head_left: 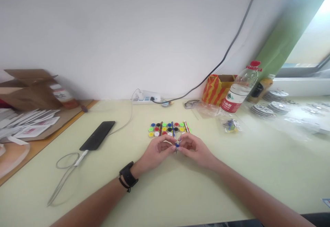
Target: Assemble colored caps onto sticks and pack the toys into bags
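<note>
Close together over the table, my left hand [162, 148] and my right hand [194, 148] pinch one small blue piece [177, 145] between their fingertips. It is too small to tell its exact kind. Just beyond the fingers lie rows of small round pieces [156, 129] in blue, red, green, yellow, black and white. Thin coloured strips stand between these rows, among them a blue-and-white strip [173, 129] and a red, yellow and white one [186, 127]. My hands hide the near part of the rows. A black band sits on my left wrist.
A black phone [98, 136] with a cable lies at left, near papers and a cardboard box [31, 86]. Along the wall are a power strip [146, 97], a striped bag [215, 90] and a large bottle [238, 91]. Stacked discs [261, 110] and a small plastic bag [230, 125] are at right.
</note>
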Motion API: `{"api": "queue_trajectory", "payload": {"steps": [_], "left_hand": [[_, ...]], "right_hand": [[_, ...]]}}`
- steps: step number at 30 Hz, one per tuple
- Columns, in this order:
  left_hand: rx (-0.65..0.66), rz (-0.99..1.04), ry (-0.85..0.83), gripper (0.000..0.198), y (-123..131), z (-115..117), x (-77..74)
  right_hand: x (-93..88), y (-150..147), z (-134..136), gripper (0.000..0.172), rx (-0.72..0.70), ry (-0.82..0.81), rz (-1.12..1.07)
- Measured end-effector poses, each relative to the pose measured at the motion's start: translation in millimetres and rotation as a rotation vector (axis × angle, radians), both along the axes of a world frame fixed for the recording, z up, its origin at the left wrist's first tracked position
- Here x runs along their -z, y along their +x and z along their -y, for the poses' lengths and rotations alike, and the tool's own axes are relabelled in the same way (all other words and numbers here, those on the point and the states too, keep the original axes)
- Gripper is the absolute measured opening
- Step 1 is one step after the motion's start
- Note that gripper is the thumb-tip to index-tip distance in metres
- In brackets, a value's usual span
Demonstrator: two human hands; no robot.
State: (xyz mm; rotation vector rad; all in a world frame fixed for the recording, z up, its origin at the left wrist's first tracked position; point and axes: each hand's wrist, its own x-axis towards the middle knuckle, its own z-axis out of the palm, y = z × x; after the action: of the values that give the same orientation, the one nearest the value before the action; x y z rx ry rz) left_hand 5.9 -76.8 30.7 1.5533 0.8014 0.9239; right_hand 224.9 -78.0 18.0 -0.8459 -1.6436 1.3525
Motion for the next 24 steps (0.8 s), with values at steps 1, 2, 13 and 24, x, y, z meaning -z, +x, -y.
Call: {"api": "queue_trajectory", "payload": {"steps": [1,2,13,24], "left_hand": [[0.008,0.007,-0.009,0.024,0,0,0.3],[0.013,0.009,-0.013,0.024,0,0,0.5],[-0.026,0.019,-0.05,0.025,-3,-6,7.9],[-0.003,0.045,-0.074,0.026,-3,-8,8.2]], "right_hand": [[0.0,0,0,0.037,0.005,0.009,0.0],[-0.1,0,0,0.038,0.012,0.015,0.002],[-8.9,6,0,0.035,0.069,-0.198,-0.189],[-10.9,9,1,0.025,0.116,0.045,0.015]]}}
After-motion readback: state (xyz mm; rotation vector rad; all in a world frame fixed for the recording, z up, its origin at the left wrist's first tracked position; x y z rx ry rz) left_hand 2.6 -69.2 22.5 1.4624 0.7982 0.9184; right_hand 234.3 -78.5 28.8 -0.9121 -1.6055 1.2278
